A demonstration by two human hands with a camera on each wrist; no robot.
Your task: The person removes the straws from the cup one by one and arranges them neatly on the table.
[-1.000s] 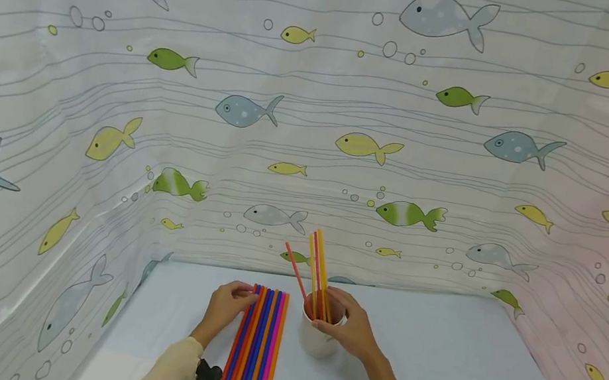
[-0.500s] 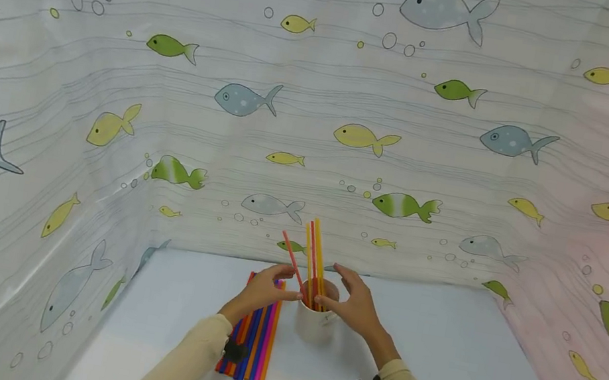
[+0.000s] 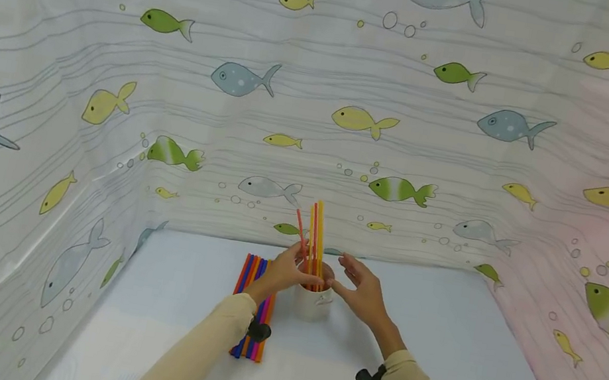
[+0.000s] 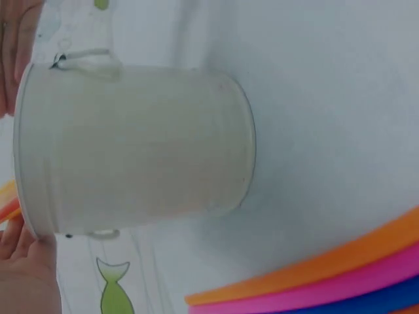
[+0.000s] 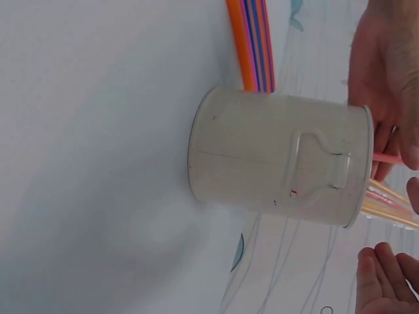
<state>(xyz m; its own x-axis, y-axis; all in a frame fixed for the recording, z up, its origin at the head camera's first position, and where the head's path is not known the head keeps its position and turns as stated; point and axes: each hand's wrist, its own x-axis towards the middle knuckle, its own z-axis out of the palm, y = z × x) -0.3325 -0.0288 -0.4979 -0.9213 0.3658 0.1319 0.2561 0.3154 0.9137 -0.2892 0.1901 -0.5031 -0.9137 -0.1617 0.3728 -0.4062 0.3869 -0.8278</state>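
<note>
Left hand [image 3: 291, 272] now at cup [image 3: 311, 303], white table [image 3: 435, 346]

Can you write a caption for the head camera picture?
Left hand pinches straws standing in a white cup; right hand hovers open beside it.

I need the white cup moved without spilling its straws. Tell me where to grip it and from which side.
Grip the cup round its bare lower wall, coming in from the right. The straws stand out of the top, so the rim is crowded, and the left hand is already at them. The loose straws lie flat on the left, while the right hand hovers open beside the cup.
</note>
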